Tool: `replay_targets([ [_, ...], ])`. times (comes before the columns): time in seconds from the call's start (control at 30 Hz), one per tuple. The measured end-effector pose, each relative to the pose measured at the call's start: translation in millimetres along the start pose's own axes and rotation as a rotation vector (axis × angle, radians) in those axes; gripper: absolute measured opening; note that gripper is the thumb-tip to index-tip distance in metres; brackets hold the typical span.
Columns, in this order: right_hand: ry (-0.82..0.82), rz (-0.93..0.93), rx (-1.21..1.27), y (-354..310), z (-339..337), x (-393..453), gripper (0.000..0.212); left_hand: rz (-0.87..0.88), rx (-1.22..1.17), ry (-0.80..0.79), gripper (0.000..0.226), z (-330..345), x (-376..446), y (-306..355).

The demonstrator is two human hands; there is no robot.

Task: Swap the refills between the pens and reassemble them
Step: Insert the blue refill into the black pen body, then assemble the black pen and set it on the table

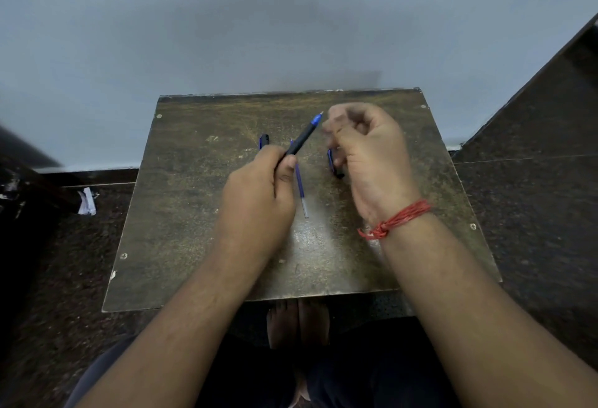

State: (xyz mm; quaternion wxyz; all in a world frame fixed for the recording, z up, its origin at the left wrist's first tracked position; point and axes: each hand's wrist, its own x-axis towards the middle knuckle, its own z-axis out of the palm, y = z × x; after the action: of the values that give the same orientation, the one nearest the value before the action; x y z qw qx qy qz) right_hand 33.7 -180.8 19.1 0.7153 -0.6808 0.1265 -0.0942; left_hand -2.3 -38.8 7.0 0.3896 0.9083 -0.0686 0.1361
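Note:
My left hand (259, 187) grips a black pen (302, 139) with a blue tip section, its point aimed up and to the right. My right hand (365, 152) hovers just right of that tip, fingers curled and blurred; whether it holds anything I cannot tell. A loose blue refill (300, 186) lies lengthwise on the small wooden table (194, 213) between my hands. A blue-and-black pen piece (264, 141) rests just behind my left hand. Another blue-and-black pen piece (333, 165) lies partly hidden under my right hand.
The table stands against a pale wall (259, 19). Dark stone floor surrounds it, with a dark step (534, 110) at the right and a crumpled white scrap (86, 202) on the floor at the left. My bare feet (297, 323) show below the table's near edge.

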Motion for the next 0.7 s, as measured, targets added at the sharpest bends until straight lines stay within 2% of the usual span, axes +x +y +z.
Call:
replay_targets([
  [0.07, 0.117, -0.137, -0.297, -2, -19, 12, 0.005, -0.027, -0.018, 0.001, 0.018, -3, 1, -3],
  [0.13, 0.155, -0.197, -0.542, -3, -37, 19, 0.004, -0.057, -0.036, 0.007, 0.019, -7, 3, -6],
  [0.27, 0.026, -0.195, -0.938, 5, -41, 21, 0.01, -0.105, -0.065, 0.009, 0.018, -9, 4, -8],
  [0.4, -0.156, -0.189, -1.188, 8, -22, 11, 0.025, -0.125, -0.079, -0.002, 0.019, -9, 4, -9],
  [0.6, -0.231, -0.224, -1.264, 15, -13, 8, 0.024, -0.142, -0.089, -0.021, 0.02, -9, 4, -10],
  [0.7, -0.213, -0.199, -1.029, 13, -12, 12, 0.015, -0.14, -0.082, -0.022, 0.02, -9, 5, -11],
])
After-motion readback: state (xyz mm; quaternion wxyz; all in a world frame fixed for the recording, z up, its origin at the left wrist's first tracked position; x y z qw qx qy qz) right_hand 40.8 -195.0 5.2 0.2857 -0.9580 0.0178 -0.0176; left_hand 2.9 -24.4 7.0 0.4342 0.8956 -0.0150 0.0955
